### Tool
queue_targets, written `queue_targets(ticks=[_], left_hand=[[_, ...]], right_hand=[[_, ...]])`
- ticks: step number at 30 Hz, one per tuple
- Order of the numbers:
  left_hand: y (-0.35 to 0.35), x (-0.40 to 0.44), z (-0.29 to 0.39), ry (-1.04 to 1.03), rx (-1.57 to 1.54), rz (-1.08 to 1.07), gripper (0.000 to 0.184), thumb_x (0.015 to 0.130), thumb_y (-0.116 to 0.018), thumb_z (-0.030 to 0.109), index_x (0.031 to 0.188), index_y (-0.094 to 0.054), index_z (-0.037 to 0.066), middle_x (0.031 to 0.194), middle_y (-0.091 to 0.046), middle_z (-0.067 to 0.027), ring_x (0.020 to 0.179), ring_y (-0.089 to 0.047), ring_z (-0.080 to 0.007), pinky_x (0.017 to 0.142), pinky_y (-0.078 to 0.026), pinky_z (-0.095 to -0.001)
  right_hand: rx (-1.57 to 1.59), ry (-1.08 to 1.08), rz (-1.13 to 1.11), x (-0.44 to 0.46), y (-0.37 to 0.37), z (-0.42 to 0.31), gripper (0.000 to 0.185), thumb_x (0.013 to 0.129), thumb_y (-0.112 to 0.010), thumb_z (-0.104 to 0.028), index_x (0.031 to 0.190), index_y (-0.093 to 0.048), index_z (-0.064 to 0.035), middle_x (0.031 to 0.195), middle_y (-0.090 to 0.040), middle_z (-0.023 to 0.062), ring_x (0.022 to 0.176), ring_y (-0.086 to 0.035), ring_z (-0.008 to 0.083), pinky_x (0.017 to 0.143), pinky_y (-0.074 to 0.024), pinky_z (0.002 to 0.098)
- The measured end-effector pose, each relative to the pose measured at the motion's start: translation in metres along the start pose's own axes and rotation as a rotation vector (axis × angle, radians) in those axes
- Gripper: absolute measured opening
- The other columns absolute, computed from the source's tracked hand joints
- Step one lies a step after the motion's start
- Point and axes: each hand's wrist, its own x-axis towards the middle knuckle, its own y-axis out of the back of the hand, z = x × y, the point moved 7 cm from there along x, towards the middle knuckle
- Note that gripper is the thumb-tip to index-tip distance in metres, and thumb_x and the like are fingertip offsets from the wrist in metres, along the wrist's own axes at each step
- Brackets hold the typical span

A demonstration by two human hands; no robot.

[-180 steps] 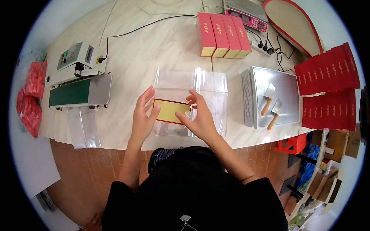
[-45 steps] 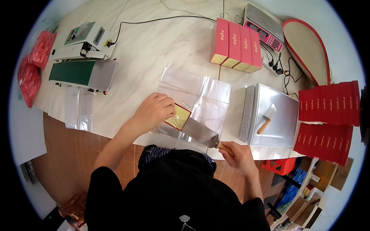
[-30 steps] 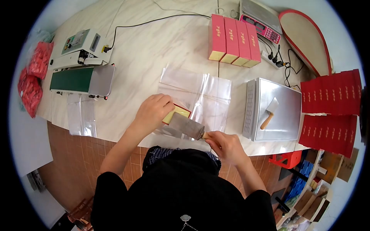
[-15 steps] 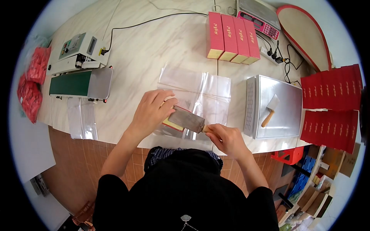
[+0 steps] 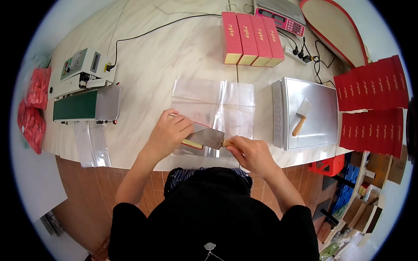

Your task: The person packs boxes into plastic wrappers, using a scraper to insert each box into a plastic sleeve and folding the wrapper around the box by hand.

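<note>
My right hand (image 5: 254,153) is closed around the wooden handle of a scraper (image 5: 208,137), a wide flat metal blade. The blade lies over a small red box with pale yellow sides (image 5: 192,144), hiding much of its top. At the box's left end, my left hand (image 5: 170,132) grips it with curled fingers, close to the blade's far edge. Beneath and behind are clear plastic bags (image 5: 237,93), lying flat on the table with a thin band-like line across them.
A sealing machine with a green belt (image 5: 76,105) stands left, beside red packets (image 5: 32,117). Red boxes (image 5: 233,39) stand at the back near a scale (image 5: 283,21). On the right, a metal box (image 5: 320,130) bears another scraper (image 5: 299,124), with stacked red boxes (image 5: 370,130) beyond.
The view has shifted slightly, so the table items appear moved to the left. Both hands keep their hold, and the scraper blade stays over the small box.
</note>
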Motion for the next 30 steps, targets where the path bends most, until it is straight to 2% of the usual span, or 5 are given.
queue_targets(ticks=[6, 10, 17, 26, 30], left_hand=[[0.003, -0.008, -0.006, 0.043, -0.081, -0.070, 0.013, 0.080, -0.066, 0.011, 0.093, -0.066, 0.009, 0.099, -0.065, -0.0011, 0.100, -0.060, -0.0192, 0.099, -0.039, -0.0405], [0.027, -0.042, -0.044, 0.428, -0.154, 0.119, 0.067, 0.083, -0.071, 0.036, 0.138, -0.045, 0.008, 0.140, -0.048, -0.0135, 0.129, -0.045, -0.0316, 0.110, -0.031, -0.0449], [-0.043, -0.110, -0.070, 0.617, -0.912, 0.049, 0.126, 0.063, -0.079, 0.063, 0.155, -0.014, 0.006, 0.154, -0.031, -0.0173, 0.143, -0.031, -0.0322, 0.117, -0.025, -0.0445], [-0.077, -0.083, -0.066, 0.683, -0.931, -0.083, 0.109, 0.063, -0.088, 0.002, 0.150, -0.024, 0.009, 0.153, -0.035, -0.0097, 0.133, -0.045, -0.0230, 0.108, -0.041, -0.0360], [-0.070, -0.066, -0.068, 0.536, -0.917, 0.020, 0.089, 0.067, -0.090, 0.014, 0.136, -0.035, 0.004, 0.128, -0.054, -0.0110, 0.119, -0.056, -0.0224, 0.098, -0.047, -0.0354]], right_hand=[[-0.032, 0.021, 0.020, -0.005, 0.004, 0.003, 0.013, 0.092, -0.066, -0.020, 0.095, -0.061, -0.0080, 0.074, -0.066, 0.0069, 0.060, -0.062, 0.0265, 0.051, -0.0456, 0.0346], [0.187, -0.175, -0.030, -0.035, 0.027, 0.027, 0.014, 0.093, -0.066, -0.017, 0.101, -0.065, -0.0053, 0.078, -0.069, 0.0075, 0.060, -0.063, 0.0186, 0.055, -0.0470, 0.0286], [0.087, -0.735, 0.745, -0.138, 0.110, 0.154, 0.024, 0.100, -0.055, -0.022, 0.103, -0.059, 0.0014, 0.064, -0.051, 0.0013, 0.058, -0.043, 0.0096, 0.052, -0.0354, 0.0279], [-0.018, -1.096, 0.985, -0.231, 0.090, 0.301, 0.034, 0.100, -0.050, -0.031, 0.109, -0.055, 0.0016, 0.077, -0.062, 0.0100, 0.067, -0.060, 0.0187, 0.063, -0.0478, 0.0343], [0.059, -1.131, 0.984, -0.234, 0.075, 0.313, 0.035, 0.100, -0.050, -0.032, 0.109, -0.055, 0.0016, 0.076, -0.062, 0.0105, 0.066, -0.060, 0.0201, 0.062, -0.0481, 0.0351]])
